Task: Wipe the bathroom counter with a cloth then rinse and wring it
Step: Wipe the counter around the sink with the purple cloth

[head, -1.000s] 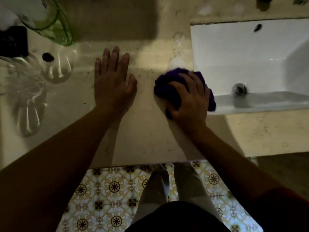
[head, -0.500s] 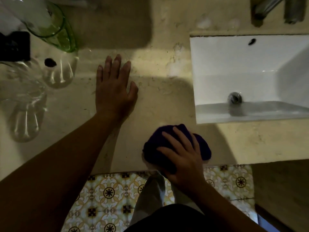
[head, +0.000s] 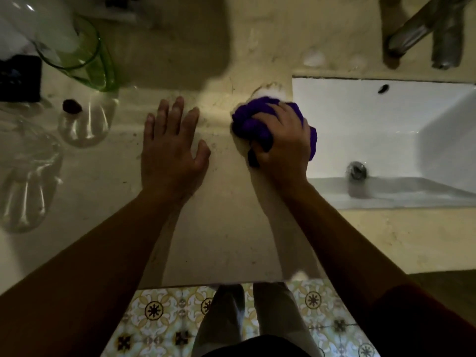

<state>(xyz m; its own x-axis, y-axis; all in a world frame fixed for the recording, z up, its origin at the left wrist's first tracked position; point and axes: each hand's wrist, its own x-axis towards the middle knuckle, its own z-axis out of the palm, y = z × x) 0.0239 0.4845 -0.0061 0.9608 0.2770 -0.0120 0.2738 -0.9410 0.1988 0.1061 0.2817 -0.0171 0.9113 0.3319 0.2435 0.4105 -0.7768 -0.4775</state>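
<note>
A bunched purple cloth (head: 253, 119) is pressed onto the beige stone counter (head: 219, 228), just left of the white sink (head: 360, 119). My right hand (head: 283, 148) covers most of it and grips it, so only the cloth's left and right edges show. My left hand (head: 171, 150) lies flat on the counter, fingers spread, a short way left of the cloth and holding nothing. A whitish smear marks the counter right behind the cloth.
A green glass vase (head: 85, 60), two clear glass vessels (head: 85, 124) (head: 25, 176) and a dark box (head: 19, 78) stand at the left. A metal tap (head: 422, 29) is behind the sink; a drain (head: 356, 170) lies inside it. Patterned floor tiles (head: 164, 318) lie beyond the counter's front edge.
My right hand pulled the cloth from beside the sink to the counter's front edge, then pushed it back up beside the sink. My left hand stayed flat in place.
</note>
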